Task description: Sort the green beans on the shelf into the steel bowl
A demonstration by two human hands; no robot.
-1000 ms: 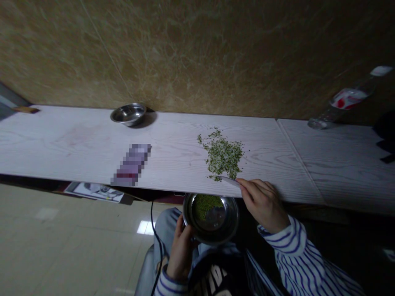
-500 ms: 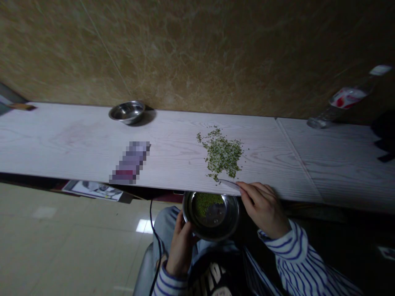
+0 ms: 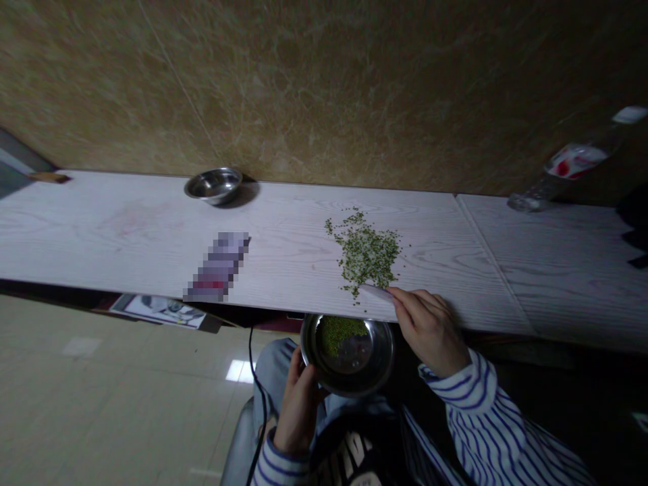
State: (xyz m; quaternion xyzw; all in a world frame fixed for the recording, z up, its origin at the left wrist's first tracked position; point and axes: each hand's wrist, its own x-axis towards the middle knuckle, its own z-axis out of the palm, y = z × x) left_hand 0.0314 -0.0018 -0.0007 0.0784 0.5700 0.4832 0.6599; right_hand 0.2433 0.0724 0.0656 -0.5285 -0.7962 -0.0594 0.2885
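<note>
Small green beans (image 3: 368, 253), likely mung beans, lie scattered on the white wood-grain table (image 3: 288, 263). My right hand (image 3: 430, 329) pinches a thin, flat, pale card (image 3: 377, 293), its far edge at the near side of the beans. Below the table's front edge, my left hand (image 3: 300, 398) grips the left rim of a metal bowl (image 3: 381, 368). Green beans (image 3: 337, 334) fill the left part of that bowl's bottom. The bowl sits over my lap, just under the spread beans.
Toward the back left stands a second metal bowl (image 3: 213, 187). A blurred-out flat item (image 3: 219, 266) lies left of the beans. A plastic bottle (image 3: 572, 162) leans into view at the back right by the wall (image 3: 324, 88). A black cable (image 3: 259, 391) hangs beside my leg.
My right hand has moved the card slightly away from me, up to the lower edge of the beans. The card now shows more of its flat face. My left hand and the bowl hold their place.
</note>
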